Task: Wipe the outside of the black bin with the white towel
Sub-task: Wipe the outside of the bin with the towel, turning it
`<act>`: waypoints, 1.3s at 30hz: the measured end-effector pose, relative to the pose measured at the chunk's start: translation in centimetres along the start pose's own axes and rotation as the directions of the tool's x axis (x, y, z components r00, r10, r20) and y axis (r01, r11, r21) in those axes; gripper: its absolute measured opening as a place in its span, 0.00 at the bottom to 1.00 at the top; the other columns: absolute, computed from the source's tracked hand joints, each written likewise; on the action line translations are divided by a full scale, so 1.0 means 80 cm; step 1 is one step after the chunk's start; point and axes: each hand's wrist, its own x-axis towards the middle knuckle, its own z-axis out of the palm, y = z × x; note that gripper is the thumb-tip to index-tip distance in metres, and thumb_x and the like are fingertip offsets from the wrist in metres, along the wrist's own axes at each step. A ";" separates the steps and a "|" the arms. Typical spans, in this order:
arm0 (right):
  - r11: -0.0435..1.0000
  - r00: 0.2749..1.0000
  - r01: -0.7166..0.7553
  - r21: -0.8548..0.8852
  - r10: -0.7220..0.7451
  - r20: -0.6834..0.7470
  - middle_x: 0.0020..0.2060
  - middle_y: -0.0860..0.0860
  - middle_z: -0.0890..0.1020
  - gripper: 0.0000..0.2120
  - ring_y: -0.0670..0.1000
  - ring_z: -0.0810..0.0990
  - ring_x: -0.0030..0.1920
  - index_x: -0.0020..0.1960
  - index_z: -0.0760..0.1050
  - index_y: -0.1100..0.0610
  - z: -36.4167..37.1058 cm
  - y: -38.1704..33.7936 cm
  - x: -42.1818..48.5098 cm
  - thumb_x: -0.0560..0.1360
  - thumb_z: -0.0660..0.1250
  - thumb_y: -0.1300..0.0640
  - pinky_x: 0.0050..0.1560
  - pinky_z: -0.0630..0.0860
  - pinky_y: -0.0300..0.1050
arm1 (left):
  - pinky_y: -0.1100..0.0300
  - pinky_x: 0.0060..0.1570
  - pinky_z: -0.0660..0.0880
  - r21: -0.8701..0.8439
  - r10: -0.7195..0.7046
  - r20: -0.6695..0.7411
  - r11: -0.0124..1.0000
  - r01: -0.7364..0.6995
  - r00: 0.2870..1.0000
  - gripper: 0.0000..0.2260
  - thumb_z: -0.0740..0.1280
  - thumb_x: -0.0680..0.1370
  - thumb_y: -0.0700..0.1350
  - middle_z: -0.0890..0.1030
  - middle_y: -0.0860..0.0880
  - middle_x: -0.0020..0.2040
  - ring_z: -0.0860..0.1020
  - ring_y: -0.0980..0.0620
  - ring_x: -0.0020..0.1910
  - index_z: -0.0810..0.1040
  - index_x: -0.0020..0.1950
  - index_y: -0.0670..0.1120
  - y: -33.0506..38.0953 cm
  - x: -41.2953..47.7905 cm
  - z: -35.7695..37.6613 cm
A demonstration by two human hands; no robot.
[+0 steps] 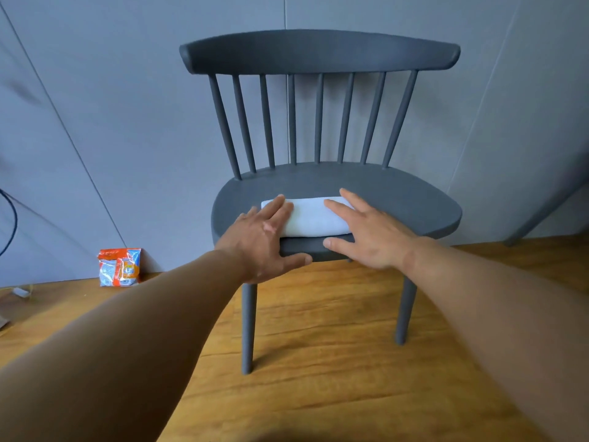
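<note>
A folded white towel (310, 218) lies near the front edge of the seat of a dark grey spindle-back chair (398, 202). My left hand (266, 237) rests over the towel's left end, fingers spread, thumb below the seat's front edge. My right hand (366, 231) lies over the towel's right end, fingers spread too, thumb at the seat edge. Neither hand has closed around the towel. No black bin is in view.
The chair stands on a wooden floor (318, 378) against grey wall panels. An orange and blue packet (119, 267) leans on the wall at the left. A dark cable (12, 218) hangs at the far left; another chair's leg (548, 212) shows at the right.
</note>
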 end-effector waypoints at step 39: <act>0.971 0.860 0.234 -0.041 -0.226 -0.458 0.61 0.47 0.82 0.22 0.53 0.79 0.63 0.64 0.79 0.52 -0.001 0.003 -0.119 0.70 0.71 0.59 0.60 0.79 0.51 | 0.52 0.54 0.79 0.006 0.201 -0.475 0.974 -0.226 0.856 0.17 0.69 0.73 0.51 0.86 0.47 0.52 0.83 0.45 0.55 0.82 0.60 0.46 0.020 -0.108 -0.008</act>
